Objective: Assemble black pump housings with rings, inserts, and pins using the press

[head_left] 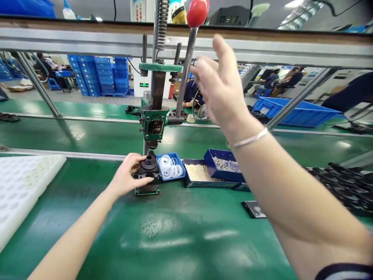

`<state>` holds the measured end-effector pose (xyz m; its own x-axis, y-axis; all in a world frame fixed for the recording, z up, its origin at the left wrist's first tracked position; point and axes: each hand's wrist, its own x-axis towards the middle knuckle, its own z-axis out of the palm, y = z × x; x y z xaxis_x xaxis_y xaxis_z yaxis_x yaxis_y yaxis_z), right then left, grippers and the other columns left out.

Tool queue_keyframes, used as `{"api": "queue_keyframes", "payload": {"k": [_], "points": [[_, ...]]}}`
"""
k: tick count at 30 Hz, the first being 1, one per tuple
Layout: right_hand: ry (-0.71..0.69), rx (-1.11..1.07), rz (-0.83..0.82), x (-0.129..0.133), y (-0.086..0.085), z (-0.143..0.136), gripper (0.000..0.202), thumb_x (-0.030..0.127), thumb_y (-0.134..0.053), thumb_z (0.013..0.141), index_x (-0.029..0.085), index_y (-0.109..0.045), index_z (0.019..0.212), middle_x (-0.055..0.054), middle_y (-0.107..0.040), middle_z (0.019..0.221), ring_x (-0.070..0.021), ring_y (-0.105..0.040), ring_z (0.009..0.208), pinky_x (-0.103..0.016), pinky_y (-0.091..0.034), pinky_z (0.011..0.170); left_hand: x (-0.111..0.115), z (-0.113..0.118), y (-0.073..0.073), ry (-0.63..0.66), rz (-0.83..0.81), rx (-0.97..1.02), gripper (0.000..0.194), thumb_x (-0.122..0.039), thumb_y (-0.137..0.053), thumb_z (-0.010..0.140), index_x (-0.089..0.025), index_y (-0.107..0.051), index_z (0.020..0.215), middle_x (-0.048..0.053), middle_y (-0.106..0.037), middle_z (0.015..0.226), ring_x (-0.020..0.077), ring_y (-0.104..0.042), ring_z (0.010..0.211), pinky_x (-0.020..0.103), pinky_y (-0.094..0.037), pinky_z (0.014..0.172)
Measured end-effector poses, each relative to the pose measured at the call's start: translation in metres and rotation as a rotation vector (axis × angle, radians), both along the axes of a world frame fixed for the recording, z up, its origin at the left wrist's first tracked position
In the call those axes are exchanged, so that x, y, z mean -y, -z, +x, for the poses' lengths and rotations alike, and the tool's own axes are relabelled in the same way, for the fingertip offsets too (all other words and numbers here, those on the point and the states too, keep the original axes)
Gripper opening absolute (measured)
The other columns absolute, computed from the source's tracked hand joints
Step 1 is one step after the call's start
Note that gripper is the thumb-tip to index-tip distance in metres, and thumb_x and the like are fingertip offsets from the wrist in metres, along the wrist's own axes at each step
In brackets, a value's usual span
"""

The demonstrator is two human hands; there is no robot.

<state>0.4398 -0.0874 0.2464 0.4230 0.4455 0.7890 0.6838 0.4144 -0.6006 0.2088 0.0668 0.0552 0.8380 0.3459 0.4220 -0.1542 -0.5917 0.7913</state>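
Note:
My left hand [128,173] grips a black plastic housing [148,165] with a raised round neck, thumb in front and fingers behind. The housing sits on the base of a green hand press [154,126], right under its ram. Raised beside the press lever [188,66], my right hand [220,81] has its fingers apart, slightly blurred. It appears to hold nothing; whether its fingertips touch the lever I cannot tell. A red ball knob [198,12] tops the lever, above the hand.
A blue tray of white rings [169,166] adjoins the press. Right of it are a bin of small beige pieces [199,172] and a bin of metal pins [225,164]. A phone-like dark slab [253,209], black parts [344,186] and a white foam tray [26,186] lie around.

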Motion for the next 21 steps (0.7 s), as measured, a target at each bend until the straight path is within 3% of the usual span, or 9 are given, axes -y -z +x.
{"api": "queue_keyframes", "payload": {"k": [2, 5, 7, 9, 11, 13, 16, 18, 21], "points": [[-0.044, 0.011, 0.008, -0.004, -0.030, -0.012, 0.050, 0.038, -0.052, 0.100, 0.034, -0.036, 0.148, 0.007, -0.040, 0.154, -0.0198, -0.057, 0.128, -0.024, -0.052, 0.091, -0.016, 0.014, -0.001, 0.022, -0.018, -0.030, 0.056, -0.037, -0.082, 0.074, -0.026, -0.056, 0.121, 0.006, -0.047, 0.126, 0.0205, -0.061, 0.111, 0.040, -0.056, 0.099], [0.027, 0.122, 0.123, 0.018, -0.032, -0.046, 0.041, 0.044, -0.049, 0.101, 0.038, -0.045, 0.141, 0.009, -0.055, 0.138, -0.0187, -0.070, 0.102, -0.024, -0.055, 0.071, -0.028, 0.027, 0.006, 0.059, -0.015, -0.043, 0.057, -0.038, -0.082, 0.074, -0.025, -0.055, 0.122, 0.007, -0.046, 0.127, 0.0208, -0.060, 0.112, 0.040, -0.056, 0.099], [0.077, 0.056, 0.201, 0.042, -0.011, -0.068, 0.026, 0.051, -0.045, 0.102, 0.036, -0.061, 0.115, 0.003, -0.066, 0.111, -0.0168, -0.071, 0.085, -0.028, -0.058, 0.067, -0.032, 0.032, 0.009, 0.080, -0.005, -0.048, 0.057, -0.038, -0.082, 0.074, -0.026, -0.054, 0.123, 0.007, -0.045, 0.128, 0.0213, -0.059, 0.113, 0.039, -0.055, 0.099], [-0.016, 0.019, 0.178, 0.066, 0.019, -0.081, 0.030, 0.052, -0.045, 0.102, 0.035, -0.063, 0.086, 0.001, -0.058, 0.071, -0.0171, -0.063, 0.062, -0.038, -0.060, 0.072, -0.035, 0.037, 0.011, 0.103, -0.012, -0.053, 0.057, -0.038, -0.082, 0.074, -0.026, -0.053, 0.122, 0.006, -0.045, 0.128, 0.0211, -0.059, 0.113, 0.040, -0.055, 0.101], [-0.167, 0.147, 0.052, 0.082, 0.053, -0.088, 0.035, 0.043, -0.051, 0.101, 0.028, -0.059, 0.071, 0.002, -0.048, 0.056, -0.0159, -0.052, 0.050, -0.045, -0.058, 0.074, -0.038, 0.040, 0.011, 0.128, -0.037, -0.061, 0.057, -0.038, -0.083, 0.074, -0.026, -0.052, 0.120, 0.006, -0.047, 0.127, 0.0205, -0.060, 0.111, 0.041, -0.053, 0.103], [-0.211, 0.297, -0.053, 0.089, 0.084, -0.091, 0.032, 0.029, -0.054, 0.096, 0.022, -0.055, 0.065, 0.002, -0.047, 0.054, -0.0146, -0.050, 0.051, -0.047, -0.054, 0.078, -0.040, 0.042, 0.012, 0.146, -0.056, -0.070, 0.058, -0.038, -0.083, 0.074, -0.026, -0.051, 0.121, 0.007, -0.048, 0.126, 0.0210, -0.061, 0.111, 0.042, -0.053, 0.104], [-0.115, 0.348, -0.031, 0.085, 0.120, -0.094, 0.020, 0.014, -0.053, 0.086, 0.020, -0.052, 0.067, 0.002, -0.049, 0.059, -0.0155, -0.052, 0.060, -0.049, -0.047, 0.090, -0.042, 0.044, 0.012, 0.154, -0.042, -0.073, 0.058, -0.038, -0.083, 0.074, -0.026, -0.051, 0.121, 0.007, -0.049, 0.128, 0.0224, -0.060, 0.115, 0.043, -0.052, 0.105], [-0.091, 0.333, 0.030, 0.081, 0.131, -0.095, 0.016, 0.010, -0.052, 0.082, 0.020, -0.053, 0.069, 0.002, -0.048, 0.060, -0.0156, -0.052, 0.063, -0.049, -0.045, 0.093, -0.042, 0.044, 0.013, 0.153, -0.031, -0.077, 0.058, -0.038, -0.082, 0.074, -0.025, -0.051, 0.121, 0.008, -0.051, 0.128, 0.0227, -0.061, 0.115, 0.044, -0.052, 0.105], [-0.135, 0.386, 0.043, 0.079, 0.127, -0.093, 0.017, 0.012, -0.051, 0.084, 0.020, -0.051, 0.069, 0.001, -0.048, 0.061, -0.0156, -0.052, 0.063, -0.048, -0.047, 0.091, -0.043, 0.046, 0.012, 0.139, -0.047, -0.086, 0.059, -0.039, -0.082, 0.073, -0.024, -0.050, 0.121, 0.009, -0.056, 0.126, 0.0227, -0.064, 0.112, 0.046, -0.052, 0.104]]}}
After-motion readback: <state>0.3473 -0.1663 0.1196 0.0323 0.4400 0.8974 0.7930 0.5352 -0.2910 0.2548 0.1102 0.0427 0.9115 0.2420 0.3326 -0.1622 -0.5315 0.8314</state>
